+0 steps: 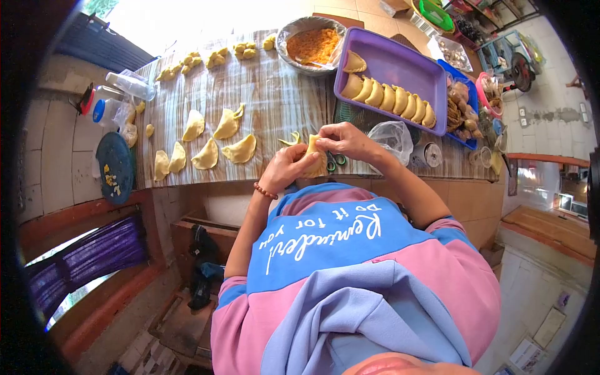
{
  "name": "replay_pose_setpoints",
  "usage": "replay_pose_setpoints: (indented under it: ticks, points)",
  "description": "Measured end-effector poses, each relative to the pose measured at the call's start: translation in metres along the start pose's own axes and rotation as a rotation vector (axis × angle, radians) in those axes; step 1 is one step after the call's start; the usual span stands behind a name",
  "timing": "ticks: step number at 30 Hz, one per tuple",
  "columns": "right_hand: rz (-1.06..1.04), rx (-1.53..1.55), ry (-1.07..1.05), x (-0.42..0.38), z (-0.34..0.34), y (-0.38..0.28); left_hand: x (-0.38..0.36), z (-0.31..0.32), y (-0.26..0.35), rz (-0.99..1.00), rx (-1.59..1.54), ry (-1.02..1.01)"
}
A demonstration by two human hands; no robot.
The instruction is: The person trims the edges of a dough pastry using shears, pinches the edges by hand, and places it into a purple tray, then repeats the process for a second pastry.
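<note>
In front of my chest, at the table's near edge, both hands hold one half-moon dough pastry (317,164). My left hand (289,165), with a beaded bracelet at the wrist, grips it from the left with fingers bent. My right hand (345,141) pinches its upper edge between thumb and fingers. Thin dough trimmings (290,139) lie just beyond my left hand. Close by the pastry are green-handled scissors (337,161). Several folded pastries (240,149) rest on the table to the left. A purple tray (431,78) holds a row of crimped pastries (400,100).
A lined bowl of orange filling (314,45) stands at the back, with dough lumps (215,58) to its left. A clear plastic bag (392,140) and a metal can (427,155) sit right of my hands. Further right is a blue tray (470,142) with bagged items.
</note>
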State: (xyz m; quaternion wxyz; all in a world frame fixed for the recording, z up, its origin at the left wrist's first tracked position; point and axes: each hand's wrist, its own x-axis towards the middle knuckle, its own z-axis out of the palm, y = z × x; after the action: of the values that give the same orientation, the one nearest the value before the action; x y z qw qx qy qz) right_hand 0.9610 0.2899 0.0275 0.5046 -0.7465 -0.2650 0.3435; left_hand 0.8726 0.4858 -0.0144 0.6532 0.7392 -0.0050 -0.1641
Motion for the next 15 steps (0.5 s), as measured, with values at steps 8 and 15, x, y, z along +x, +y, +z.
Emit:
replay_pose_setpoints:
  ticks: [8, 15]
  points:
    - [0.067, 0.015, -0.149, -0.005, -0.008, -0.005, -0.010, 0.002, 0.007, -0.033, 0.102, -0.007]
    - [-0.150, -0.103, 0.010, 0.002, 0.012, 0.000, -0.014, 0.003, 0.007, 0.007, 0.092, 0.009]
